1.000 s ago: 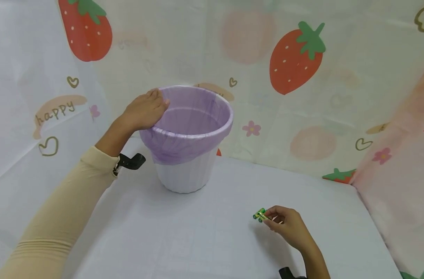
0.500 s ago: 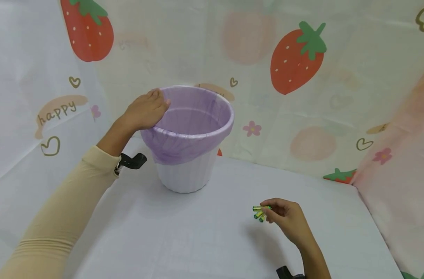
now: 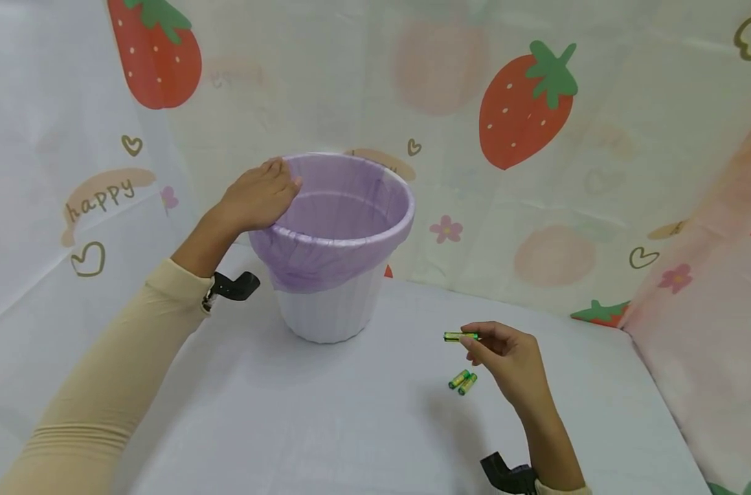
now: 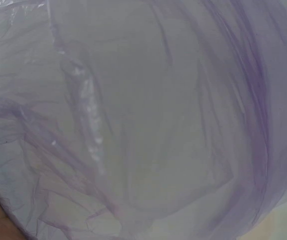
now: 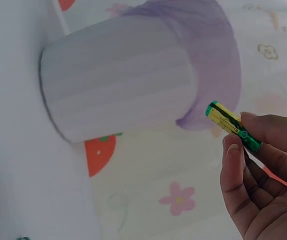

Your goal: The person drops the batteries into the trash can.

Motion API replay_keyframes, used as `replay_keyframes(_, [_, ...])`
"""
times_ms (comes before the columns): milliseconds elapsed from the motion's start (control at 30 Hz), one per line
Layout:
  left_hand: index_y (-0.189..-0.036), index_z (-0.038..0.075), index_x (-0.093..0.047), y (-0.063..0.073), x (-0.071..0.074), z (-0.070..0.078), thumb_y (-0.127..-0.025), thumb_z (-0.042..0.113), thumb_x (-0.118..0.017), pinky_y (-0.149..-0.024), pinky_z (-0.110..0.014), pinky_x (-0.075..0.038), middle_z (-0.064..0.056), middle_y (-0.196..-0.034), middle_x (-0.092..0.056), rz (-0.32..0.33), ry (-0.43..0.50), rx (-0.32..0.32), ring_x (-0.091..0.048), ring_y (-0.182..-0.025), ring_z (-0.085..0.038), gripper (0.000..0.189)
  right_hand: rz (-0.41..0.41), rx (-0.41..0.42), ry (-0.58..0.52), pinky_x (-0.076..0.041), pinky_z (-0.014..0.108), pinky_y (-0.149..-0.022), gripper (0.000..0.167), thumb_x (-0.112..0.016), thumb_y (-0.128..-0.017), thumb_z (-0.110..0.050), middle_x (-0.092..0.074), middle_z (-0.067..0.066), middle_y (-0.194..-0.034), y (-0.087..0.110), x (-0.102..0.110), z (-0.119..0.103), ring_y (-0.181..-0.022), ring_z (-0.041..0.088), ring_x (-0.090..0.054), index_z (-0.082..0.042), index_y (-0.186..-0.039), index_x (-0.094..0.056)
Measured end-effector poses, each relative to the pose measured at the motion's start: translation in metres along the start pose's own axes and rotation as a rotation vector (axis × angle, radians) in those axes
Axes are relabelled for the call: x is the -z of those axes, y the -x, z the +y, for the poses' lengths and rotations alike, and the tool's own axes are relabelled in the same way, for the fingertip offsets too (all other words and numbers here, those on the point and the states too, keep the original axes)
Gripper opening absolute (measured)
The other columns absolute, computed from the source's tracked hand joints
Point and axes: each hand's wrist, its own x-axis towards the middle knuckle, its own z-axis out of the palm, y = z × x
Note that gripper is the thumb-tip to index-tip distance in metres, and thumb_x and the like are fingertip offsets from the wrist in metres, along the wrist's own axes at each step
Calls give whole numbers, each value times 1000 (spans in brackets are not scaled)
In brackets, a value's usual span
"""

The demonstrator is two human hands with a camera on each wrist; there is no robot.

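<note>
A white trash bin (image 3: 328, 316) stands upright on the table, lined with a purple plastic bag (image 3: 326, 265) folded down over its rim. My left hand (image 3: 258, 196) grips that rim at its left side; the left wrist view shows mostly the bag's creased plastic (image 4: 148, 110), with a bit of hand in the lower left corner. Thumb and fingers of my right hand (image 3: 505, 354) pinch a green and yellow battery (image 5: 233, 126), held above the table to the right of the bin. Two similar batteries, a left one (image 3: 458, 379) and a right one (image 3: 468, 384), lie side by side below.
The table (image 3: 326, 426) has a white cover. Behind it hangs a pale curtain (image 3: 449, 124) printed with strawberries, flowers and hearts, and a pinkish panel (image 3: 715, 289) borders the right side. A black wrist camera (image 3: 508, 474) sits on my right wrist.
My right hand has lifted one battery up from beside the other two, which stay on the table. The left hand keeps its place on the bin's rim.
</note>
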Motion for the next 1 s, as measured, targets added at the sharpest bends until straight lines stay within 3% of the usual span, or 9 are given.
replay_keyframes(367, [-151,-22,-9,1,-4,-2,-111,33,-12,-125,-52,-4,-38,-161,-6,6,-18,-7,-3,-153,-47,68,-4,110,-39,-59,29,-66,17,-79,-91,-19,-71,11,-80,-27,-4,-38,-69,29,-67,-8,-104,-77])
replay_keyframes(500, [-151,-23,-9,2,-4,-3,-111,33,-12,-125,-52,-5,-39,-161,-6,6,-21,-9,-3,-152,-48,68,-21,172,-36,-59,28,-66,16,-78,-92,-16,-72,12,-80,-42,-3,-53,-67,25,-67,-6,-104,-77])
replay_keyframes(1000, [-150,-23,-5,-2,0,0,-111,33,-10,-125,-54,-5,-40,-160,-3,0,-37,-19,-3,-152,-49,68,-50,335,65,-58,24,-62,16,-79,-91,-14,-74,10,-87,-96,-1,-108,-67,22,-66,-4,-104,-78])
